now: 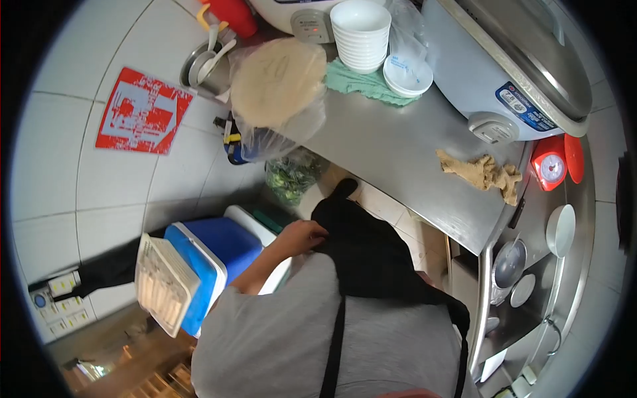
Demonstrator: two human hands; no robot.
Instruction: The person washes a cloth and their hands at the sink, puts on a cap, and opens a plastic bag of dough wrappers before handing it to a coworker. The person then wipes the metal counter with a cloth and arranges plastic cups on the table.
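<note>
In the head view, the left hand is bent at the black apron, its fingers curled against or just beside the cloth's left edge; I cannot tell whether they pinch it. The right hand shows only as a sliver of skin beyond the apron's other edge, its fingers hidden, so their state cannot be told.

Ahead, on the steel desk, a large cooker carries a blue label with white print too small to read surely. A pale round thing in clear plastic bears dark marks, perhaps "20". The red wall sign has a worn white pattern, illegible.
</note>
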